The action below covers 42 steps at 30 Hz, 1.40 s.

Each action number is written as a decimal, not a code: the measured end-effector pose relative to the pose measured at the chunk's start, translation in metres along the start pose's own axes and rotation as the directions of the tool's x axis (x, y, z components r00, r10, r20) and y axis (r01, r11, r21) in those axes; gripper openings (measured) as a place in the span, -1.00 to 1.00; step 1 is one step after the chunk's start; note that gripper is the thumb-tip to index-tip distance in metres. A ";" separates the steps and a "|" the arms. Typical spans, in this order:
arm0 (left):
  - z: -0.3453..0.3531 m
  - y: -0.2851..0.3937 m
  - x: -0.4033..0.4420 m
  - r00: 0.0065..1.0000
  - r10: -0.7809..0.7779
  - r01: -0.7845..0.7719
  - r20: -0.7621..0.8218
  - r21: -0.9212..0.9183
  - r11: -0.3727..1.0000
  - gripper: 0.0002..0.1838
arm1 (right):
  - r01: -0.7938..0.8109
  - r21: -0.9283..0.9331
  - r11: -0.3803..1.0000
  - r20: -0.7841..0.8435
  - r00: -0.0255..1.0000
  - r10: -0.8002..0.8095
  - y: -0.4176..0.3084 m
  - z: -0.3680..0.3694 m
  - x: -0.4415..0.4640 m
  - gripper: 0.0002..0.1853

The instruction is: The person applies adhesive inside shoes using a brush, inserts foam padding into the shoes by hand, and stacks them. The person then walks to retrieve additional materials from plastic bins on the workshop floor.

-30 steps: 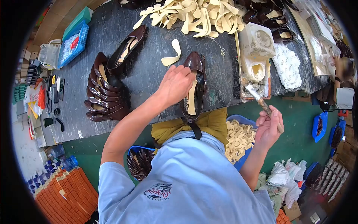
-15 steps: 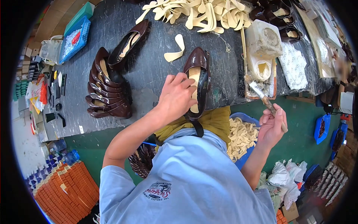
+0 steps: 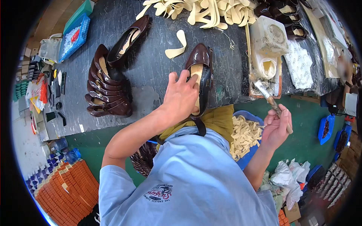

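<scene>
Head view: 1 glossy, pointed maroon shoe [image 3: 199, 56], at the near edge of the dark, scuffed tabletop [image 3: 147, 81]. Inside, 1 smooth cream insole [image 3: 196, 70], partly hidden by the left hand [image 3: 181, 94], fingers bent and parted, touching it; insole lettering illegible. Right hand [image 3: 277, 130], curled around 1 worn brush [image 3: 273, 102]. Curved, flat cream pieces [image 3: 211, 13], piled, cut off above.

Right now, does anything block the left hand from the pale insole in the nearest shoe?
Nothing visible: the left hand reaches into the shoe, right at the insole. The brush is aside, in the right hand.
</scene>
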<state>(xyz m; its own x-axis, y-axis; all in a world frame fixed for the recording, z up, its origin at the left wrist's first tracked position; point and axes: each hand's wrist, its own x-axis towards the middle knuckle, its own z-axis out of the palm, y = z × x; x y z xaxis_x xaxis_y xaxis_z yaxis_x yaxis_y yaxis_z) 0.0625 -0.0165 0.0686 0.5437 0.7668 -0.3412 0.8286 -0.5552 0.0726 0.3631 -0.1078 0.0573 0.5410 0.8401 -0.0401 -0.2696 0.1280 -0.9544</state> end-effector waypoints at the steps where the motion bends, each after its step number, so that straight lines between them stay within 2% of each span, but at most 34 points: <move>1: 0.001 0.002 0.000 1.000 -0.004 0.004 0.001 0.025 1.000 -0.29 | -0.002 -0.002 1.000 0.000 1.000 0.002 0.000 0.000 0.000 -0.65; 8: 0.002 0.003 0.001 0.999 0.008 -0.014 0.054 0.108 0.994 -0.28 | 0.000 0.012 1.000 0.009 1.000 0.000 0.000 0.002 0.001 -0.64; 14: 0.006 0.007 0.000 1.000 0.014 -0.017 0.020 0.169 0.985 -0.29 | -0.007 0.005 1.000 0.012 1.000 0.007 0.002 0.004 0.000 -0.65; 18: -0.001 0.009 0.002 0.999 0.009 -0.014 0.038 0.132 0.991 -0.34 | -0.022 0.038 0.999 0.015 1.000 0.022 0.003 0.008 0.001 -0.66; 20: 0.005 0.006 0.001 1.000 0.028 -0.028 0.000 0.115 0.993 -0.39 | -0.028 0.048 0.998 0.010 1.000 0.028 0.004 0.006 0.002 -0.66; 22: 0.011 -0.003 -0.010 0.948 -0.015 -0.041 -0.317 -0.171 0.984 -0.42 | -0.024 0.047 0.999 -0.002 1.000 0.024 0.001 0.007 0.003 -0.66; 23: 0.011 -0.003 -0.017 0.888 -0.051 -0.099 -0.456 -0.301 0.949 -0.44 | -0.020 0.049 0.999 -0.015 1.000 0.021 0.000 0.007 0.003 -0.67; 25: 0.013 0.016 -0.040 0.859 -0.228 -0.036 -0.459 -0.497 0.867 -0.43 | -0.017 0.059 0.998 -0.030 0.999 0.018 0.000 0.006 0.007 -0.68; 27: 0.017 0.050 -0.059 0.826 -0.345 0.020 -0.446 -0.588 0.809 -0.42 | -0.024 0.055 0.998 -0.045 0.999 0.026 0.000 0.006 0.012 -0.69; 29: 0.064 0.058 -0.063 0.796 -0.419 0.044 -0.436 -0.649 0.759 -0.42 | -0.043 0.095 0.995 -0.055 0.997 0.048 -0.002 0.010 0.017 -0.71; 31: 0.083 0.054 -0.064 0.738 -0.526 0.019 -0.424 -0.765 0.644 -0.51 | -0.004 0.068 0.998 -0.044 0.999 0.007 -0.002 0.011 0.022 -0.68; 32: 0.082 0.044 -0.060 0.706 -0.488 -0.104 -0.514 -0.756 0.647 -0.59 | 0.007 0.068 0.998 -0.049 0.999 -0.004 -0.005 0.012 0.022 -0.69; 33: 0.080 0.037 -0.060 0.711 -0.548 -0.145 -0.440 -0.855 0.498 -0.64 | 0.003 0.081 0.997 -0.061 0.998 0.001 -0.007 0.012 0.023 -0.70; 35: 0.076 0.021 -0.045 0.722 -0.643 -0.249 -0.255 -0.963 0.103 -0.69 | -0.009 0.107 0.994 -0.076 0.997 0.017 -0.009 0.010 0.022 -0.72; 37: 0.052 -0.003 -0.017 0.651 -0.631 -0.367 -0.422 -0.902 0.226 -0.72 | 0.007 0.103 0.995 -0.094 0.996 0.003 -0.011 0.004 0.020 -0.71; 38: 0.026 -0.016 -0.002 0.617 -0.615 -0.345 -0.491 -0.871 0.349 -0.73 | 0.022 0.099 0.995 -0.104 0.994 -0.011 -0.012 -0.001 0.018 -0.71; 39: -0.015 -0.025 0.016 0.615 -0.616 -0.411 -0.492 -0.867 0.282 -0.73 | 0.038 0.095 0.995 -0.114 0.993 -0.027 -0.014 -0.005 0.017 -0.71; 40: -0.051 -0.036 0.041 0.515 -0.616 -0.515 -0.596 -0.789 0.334 -0.74 | 0.045 0.100 0.994 -0.132 0.991 -0.031 -0.016 -0.008 0.015 -0.71; 41: -0.090 -0.053 0.064 0.466 -0.583 -0.472 -0.666 -0.744 0.472 -0.75 | 0.055 0.099 0.993 -0.135 0.990 -0.042 -0.016 -0.012 0.014 -0.71; 42: -0.135 -0.067 0.089 0.365 -0.485 -0.514 -0.795 -0.606 0.607 -0.59 | 0.064 0.099 0.993 -0.141 0.989 -0.050 -0.016 -0.015 0.012 -0.72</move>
<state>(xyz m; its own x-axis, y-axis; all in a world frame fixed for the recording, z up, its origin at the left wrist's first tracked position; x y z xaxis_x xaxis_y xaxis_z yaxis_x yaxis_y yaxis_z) 0.0731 0.1326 0.1600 -0.0968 0.8050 0.5853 0.3046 -0.5359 0.7874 0.3861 -0.1080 0.0680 0.6605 0.7500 -0.0341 -0.3122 0.2331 -0.9210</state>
